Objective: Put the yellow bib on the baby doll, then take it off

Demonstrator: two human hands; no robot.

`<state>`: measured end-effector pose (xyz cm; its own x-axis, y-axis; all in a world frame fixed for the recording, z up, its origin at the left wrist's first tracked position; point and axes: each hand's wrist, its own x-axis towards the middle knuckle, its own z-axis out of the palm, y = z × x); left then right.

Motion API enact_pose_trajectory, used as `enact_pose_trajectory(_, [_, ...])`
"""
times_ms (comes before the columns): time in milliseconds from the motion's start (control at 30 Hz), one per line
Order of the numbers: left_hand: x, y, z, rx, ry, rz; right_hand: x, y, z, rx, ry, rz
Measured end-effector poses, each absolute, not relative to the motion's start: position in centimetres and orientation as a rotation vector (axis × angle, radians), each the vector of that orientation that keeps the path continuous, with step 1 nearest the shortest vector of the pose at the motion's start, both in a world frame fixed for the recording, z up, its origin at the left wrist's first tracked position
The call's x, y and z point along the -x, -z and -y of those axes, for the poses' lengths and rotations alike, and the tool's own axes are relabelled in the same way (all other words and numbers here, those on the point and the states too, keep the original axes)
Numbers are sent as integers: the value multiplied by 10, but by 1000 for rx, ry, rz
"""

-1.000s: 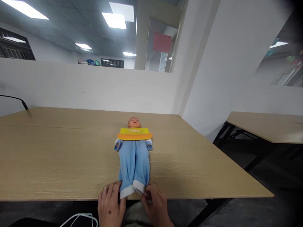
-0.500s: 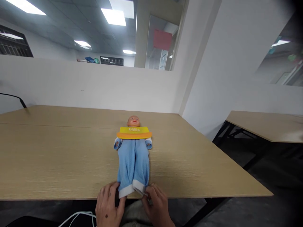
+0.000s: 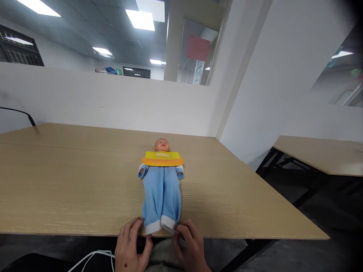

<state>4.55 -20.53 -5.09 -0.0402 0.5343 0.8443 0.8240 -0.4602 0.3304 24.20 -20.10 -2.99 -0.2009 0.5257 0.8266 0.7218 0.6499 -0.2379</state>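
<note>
A baby doll (image 3: 162, 145) lies on its back on the table, head toward the wall, wearing blue trousers (image 3: 161, 190) with white cuffs. Across its chest is a yellow bib (image 3: 162, 155) with an orange lower edge. At the left cuff, my left hand (image 3: 132, 245) has thumb and fingers spread, fingertips beside the fabric. My right hand (image 3: 188, 243) pinches the outer edge of the right cuff (image 3: 169, 223) between thumb and fingers. The doll's feet do not show.
The wooden table (image 3: 85, 181) ends just under my wrists. A white cable (image 3: 98, 252) hangs below its front edge. A black cord (image 3: 31, 119) reaches the far left corner. A second table (image 3: 317, 151) stands at the right, beyond a gap.
The view has shifted slightly, moving the scene a little to the right. My left thumb has drawn slightly away from the left cuff. The doll lies as before.
</note>
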Motion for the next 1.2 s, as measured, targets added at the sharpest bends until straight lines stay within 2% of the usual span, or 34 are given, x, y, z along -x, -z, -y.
enact_pose_trajectory(233, [-55, 36, 199, 2076, 1499, 1384, -236, 30, 197, 1013, 199, 1815])
enact_pose_trajectory(567, [-57, 32, 195, 2114, 1505, 1353, -234, 31, 191, 1120, 402, 1806])
enact_pose_trajectory(1200, [-56, 29, 194, 2226, 1469, 1408, -242, 34, 196, 1111, 251, 1814])
